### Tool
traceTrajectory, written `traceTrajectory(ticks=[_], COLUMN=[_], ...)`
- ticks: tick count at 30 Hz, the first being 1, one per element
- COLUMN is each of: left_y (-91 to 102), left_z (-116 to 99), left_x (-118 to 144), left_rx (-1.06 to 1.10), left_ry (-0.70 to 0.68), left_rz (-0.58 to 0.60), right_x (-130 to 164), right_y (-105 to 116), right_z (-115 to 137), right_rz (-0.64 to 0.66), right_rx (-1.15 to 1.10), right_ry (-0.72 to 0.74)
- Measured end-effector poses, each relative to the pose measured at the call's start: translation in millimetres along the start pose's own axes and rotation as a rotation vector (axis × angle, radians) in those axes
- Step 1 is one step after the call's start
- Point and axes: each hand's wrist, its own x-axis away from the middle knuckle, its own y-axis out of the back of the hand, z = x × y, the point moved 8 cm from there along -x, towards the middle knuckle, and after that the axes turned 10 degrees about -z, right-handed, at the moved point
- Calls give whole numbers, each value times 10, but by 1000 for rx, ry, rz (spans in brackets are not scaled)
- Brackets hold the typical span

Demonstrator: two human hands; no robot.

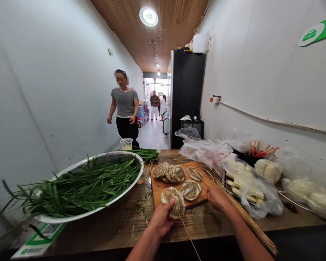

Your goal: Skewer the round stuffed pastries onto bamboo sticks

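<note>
My left hand [163, 219] is closed on a round, ruffled, pale-brown food disc [173, 198], thumb on top, over the near edge of a wooden cutting board [158, 187]. A thin wooden skewer [188, 235] runs from the disc's lower edge towards me. My right hand [216, 197] is closed at the board's right edge, beside a bundle of long bamboo skewers [247, 217]; its fingertips are partly hidden, and what they hold cannot be made out. Similar discs lie on the board: a stacked pile [175, 174], a single one [195, 173] and another [191, 190].
A big metal basin [139, 174] heaped with green chives [89, 185] stands left, more chives [148, 155] behind it. To the right are plastic bags [206, 152], a tray of pale food pieces [243, 177] and red-tipped sticks [263, 149]. A person [125, 105] stands beyond the table.
</note>
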Motion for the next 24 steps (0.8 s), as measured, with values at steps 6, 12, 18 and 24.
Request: traceTrajectory(ticks=[6, 12, 18, 24], left_y=[13, 5, -124, -196], left_z=[-35, -10, -91, -23], left_x=[44, 81, 153, 190], left_rx=[45, -2, -6, -1], left_ry=[-1, 5, -110, -21], left_rz=[-8, 24, 127, 120], right_x=[152, 255, 901, 984], right_y=[-150, -79, 117, 22], right_z=[-13, -25, 453, 360], right_rz=[0, -5, 41, -35], right_rx=[122, 128, -348, -359], right_ry=[43, 19, 87, -41])
